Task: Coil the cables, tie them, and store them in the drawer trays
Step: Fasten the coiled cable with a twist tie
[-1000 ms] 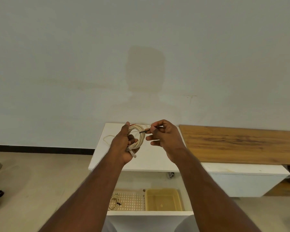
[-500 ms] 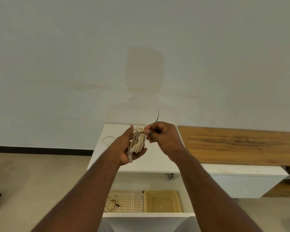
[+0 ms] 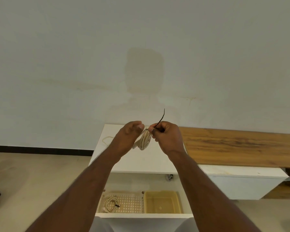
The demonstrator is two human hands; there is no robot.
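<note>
Coiled cable (image 3: 144,139) partly behind hands.

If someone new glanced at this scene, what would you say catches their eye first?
Probably the two hands raised mid-frame over the white cabinet top: the left hand holds a cream cable coil while the right hand pinches a thin black tie that sticks upward. Below, the open drawer shows a tied coil in the perforated left tray, beside a yellow tray.
</note>
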